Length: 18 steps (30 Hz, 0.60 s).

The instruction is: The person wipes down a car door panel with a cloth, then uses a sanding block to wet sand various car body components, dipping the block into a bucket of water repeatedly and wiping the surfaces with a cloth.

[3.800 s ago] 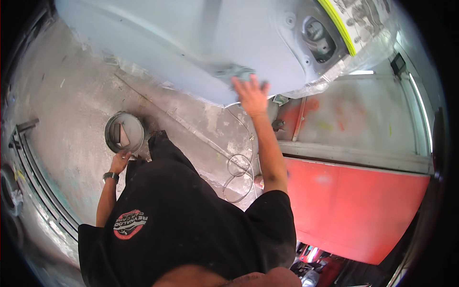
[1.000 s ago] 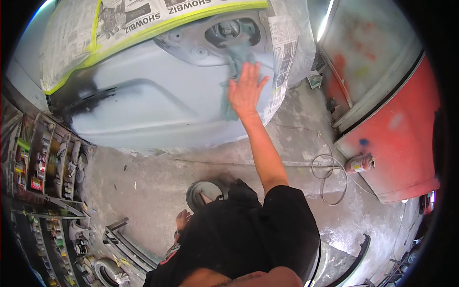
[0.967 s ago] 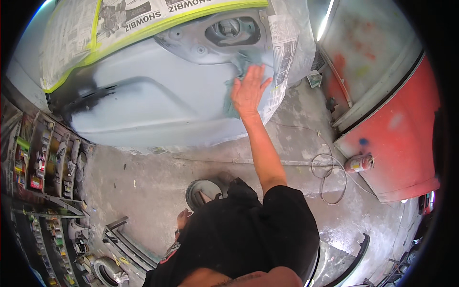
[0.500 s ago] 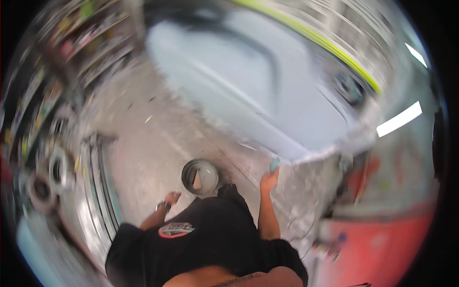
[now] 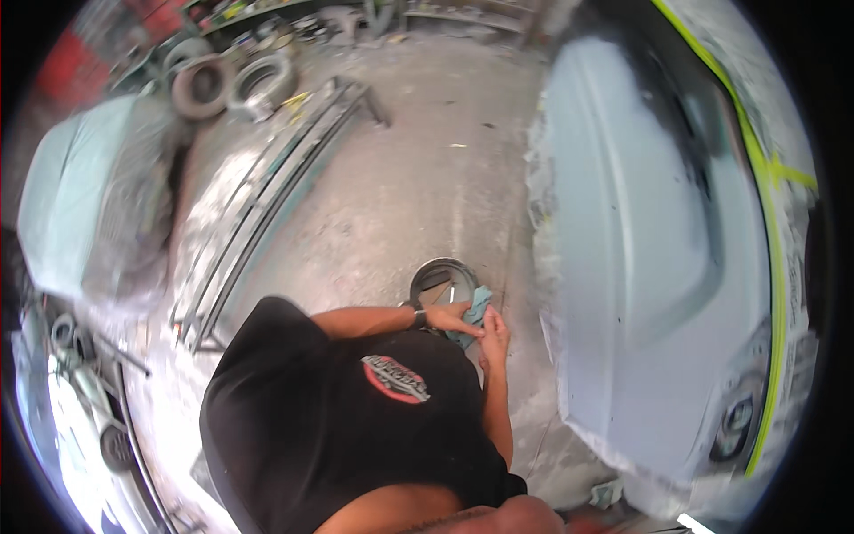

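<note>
Both hands meet on a crumpled teal cloth (image 5: pixel 478 300) just over a round bucket (image 5: pixel 419 277). My left hand (image 5: pixel 454 318) comes across from the left, a watch at its wrist, its fingers closed on the cloth and partly hidden by it. My right hand (image 5: pixel 494 334) grips the same cloth from the right, fingers bent. Inside the bucket lie a dark block (image 5: pixel 435 278) and pale flat pieces. Along the right stands a grey-primed car body panel (image 5: pixel 605 231) with dark patches, edged by yellow-green tape (image 5: pixel 772 267) and masking paper.
A long metal frame (image 5: pixel 267 209) lies on the floor at the left, with tyres (image 5: pixel 259 84) beyond it. A plastic-wrapped pale body part (image 5: pixel 76 191) sits at the far left, cluttered shelving (image 5: pixel 285 22) at the back, and a white car (image 5: pixel 80 409) at the lower left.
The view has swung left, putting the grey panel on my right. My right hand has left the panel with the cloth and come down to meet my left hand on it above the bucket.
</note>
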### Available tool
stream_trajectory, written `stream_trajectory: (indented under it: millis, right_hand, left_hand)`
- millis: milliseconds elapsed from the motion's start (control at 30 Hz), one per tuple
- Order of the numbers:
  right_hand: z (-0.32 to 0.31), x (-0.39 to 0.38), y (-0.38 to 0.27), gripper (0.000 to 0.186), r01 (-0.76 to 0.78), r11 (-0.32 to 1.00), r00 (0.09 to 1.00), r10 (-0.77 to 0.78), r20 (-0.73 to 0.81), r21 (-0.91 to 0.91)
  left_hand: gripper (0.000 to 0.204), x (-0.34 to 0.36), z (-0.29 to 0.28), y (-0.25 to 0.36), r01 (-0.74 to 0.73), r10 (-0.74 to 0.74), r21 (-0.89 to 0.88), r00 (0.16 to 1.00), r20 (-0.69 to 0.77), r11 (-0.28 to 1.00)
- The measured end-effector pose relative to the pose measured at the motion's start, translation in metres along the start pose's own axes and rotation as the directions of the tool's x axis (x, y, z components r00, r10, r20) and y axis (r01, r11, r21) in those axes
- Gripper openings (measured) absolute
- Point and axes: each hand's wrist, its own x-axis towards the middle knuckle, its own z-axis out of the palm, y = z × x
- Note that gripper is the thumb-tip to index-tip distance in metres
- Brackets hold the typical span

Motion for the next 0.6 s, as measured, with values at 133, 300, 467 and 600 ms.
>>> stream_trajectory:
  millis: [133,300,467,600]
  right_hand:
    - [-0.033,-0.016,-0.048,0.046,-0.072,0.997,0.997,0.072,-0.032,-0.004]
    - [-0.092,-0.03,-0.034,0.042,0.093,0.766,0.99,-0.001,0.144,-0.636]
    - [-0.109,-0.049,0.012,0.033,0.059,0.724,0.957,-0.238,-0.168,-0.687]
    - [-0.079,-0.06,0.048,0.034,-0.032,0.76,0.917,-0.236,-0.322,-0.649]
  left_hand:
    - [0.07,0.039,-0.022,0.003,0.1,-0.101,0.04,0.994,0.033,0.994]
    - [0.049,0.052,-0.046,-0.082,0.065,-0.133,-0.221,0.941,-0.31,0.973]
    - [0.058,0.015,-0.122,-0.244,0.425,-0.347,0.022,0.769,-0.537,0.905]
    - [0.068,0.005,-0.194,-0.283,0.642,-0.525,0.261,0.751,-0.4,0.721]
